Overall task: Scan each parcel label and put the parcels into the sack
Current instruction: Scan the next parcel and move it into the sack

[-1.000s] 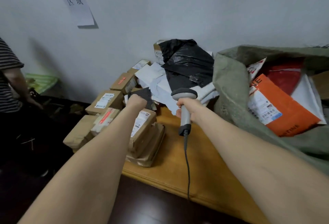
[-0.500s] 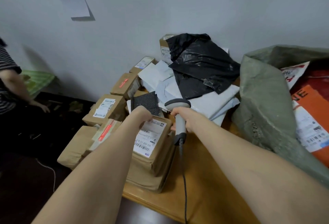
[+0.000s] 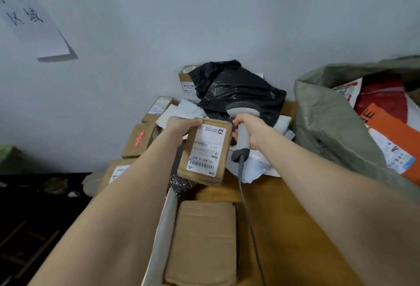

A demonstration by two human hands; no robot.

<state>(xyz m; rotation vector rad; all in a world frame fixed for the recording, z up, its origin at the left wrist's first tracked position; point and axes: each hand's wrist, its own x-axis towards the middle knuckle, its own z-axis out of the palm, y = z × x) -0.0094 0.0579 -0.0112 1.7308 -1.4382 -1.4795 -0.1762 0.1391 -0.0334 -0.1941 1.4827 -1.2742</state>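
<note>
Parcel now aloft, clasped in left hand, scanner alongside clasped in right hand

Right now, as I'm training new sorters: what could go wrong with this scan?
The left hand grips the brown parcel only by its top edge; it could slip. The scanner in the right hand seems aimed beyond that label, so it may read another parcel. Its cable trails over the table and might snag.

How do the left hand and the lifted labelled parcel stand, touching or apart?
Touching. The head view shows the left hand gripping the labelled parcel at its upper left corner, fingers curled over the top edge.
</note>
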